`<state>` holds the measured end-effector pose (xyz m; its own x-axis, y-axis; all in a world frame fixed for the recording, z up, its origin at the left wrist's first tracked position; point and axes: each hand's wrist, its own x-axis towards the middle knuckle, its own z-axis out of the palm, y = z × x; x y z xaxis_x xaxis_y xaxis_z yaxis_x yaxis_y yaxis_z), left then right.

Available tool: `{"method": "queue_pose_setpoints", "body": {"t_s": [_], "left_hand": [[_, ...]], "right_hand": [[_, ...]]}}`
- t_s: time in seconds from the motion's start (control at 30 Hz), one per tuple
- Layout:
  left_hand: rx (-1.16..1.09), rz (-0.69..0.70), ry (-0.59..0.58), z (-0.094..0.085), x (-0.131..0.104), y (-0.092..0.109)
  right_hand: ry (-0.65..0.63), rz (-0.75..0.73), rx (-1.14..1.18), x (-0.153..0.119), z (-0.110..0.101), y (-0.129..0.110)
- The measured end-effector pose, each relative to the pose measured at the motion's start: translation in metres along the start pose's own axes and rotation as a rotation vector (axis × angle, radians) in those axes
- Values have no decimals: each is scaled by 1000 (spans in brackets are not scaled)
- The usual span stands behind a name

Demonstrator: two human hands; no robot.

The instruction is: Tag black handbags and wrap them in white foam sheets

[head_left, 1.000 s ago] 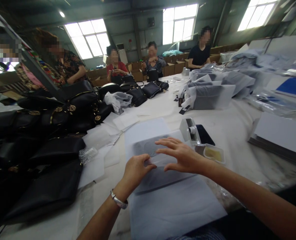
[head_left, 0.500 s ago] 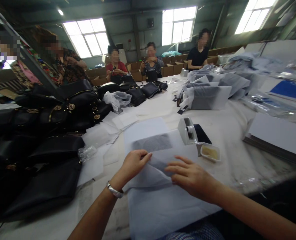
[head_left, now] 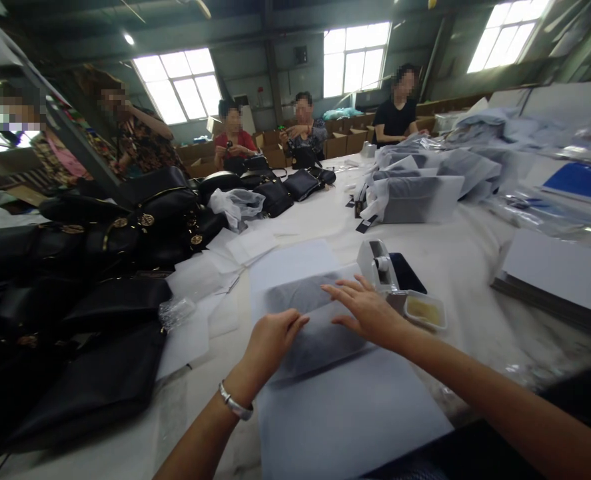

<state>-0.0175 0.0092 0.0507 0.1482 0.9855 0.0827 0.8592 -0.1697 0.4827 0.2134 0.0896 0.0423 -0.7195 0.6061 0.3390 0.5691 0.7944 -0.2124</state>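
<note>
Directly before me lies a flat dark item wrapped in thin white tissue paper point(head_left: 320, 350), its dark shape showing through. My left hand point(head_left: 275, 339) is closed, with thumb and forefinger pinching the paper's edge near the middle. On the right part of the wrapping rests my right hand point(head_left: 368, 312), open, fingers spread over the paper. Under the bundle is a larger white sheet point(head_left: 345, 420). Just beyond my right hand stand a white tape dispenser point(head_left: 372, 265), a dark flat object point(head_left: 408, 273) and a small dish point(head_left: 425, 311) with something yellowish in it.
Black handbags point(head_left: 115, 300) are heaped at the left, beside loose white papers point(head_left: 195, 273). Tissue-wrapped bags point(head_left: 418, 200) stand at the back right. A stack of white boards point(head_left: 560, 273) is on the right. Several people sit or stand across the table.
My right hand has moved up and flattened against the paper. The tissue's near flap, loose before, now lies smoothly over the dark item. My left hand stays at the paper's edge.
</note>
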Motion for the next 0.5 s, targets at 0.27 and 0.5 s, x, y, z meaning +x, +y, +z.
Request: {"method": "queue_pose_setpoints", "body": {"t_s": [0.27, 0.5], "left_hand": [[268, 155, 158, 25, -1, -12], [449, 178, 168, 24, 4, -14]], "right_hand": [[-14, -15, 71, 7, 13, 17], [72, 17, 151, 7, 28, 29]]}}
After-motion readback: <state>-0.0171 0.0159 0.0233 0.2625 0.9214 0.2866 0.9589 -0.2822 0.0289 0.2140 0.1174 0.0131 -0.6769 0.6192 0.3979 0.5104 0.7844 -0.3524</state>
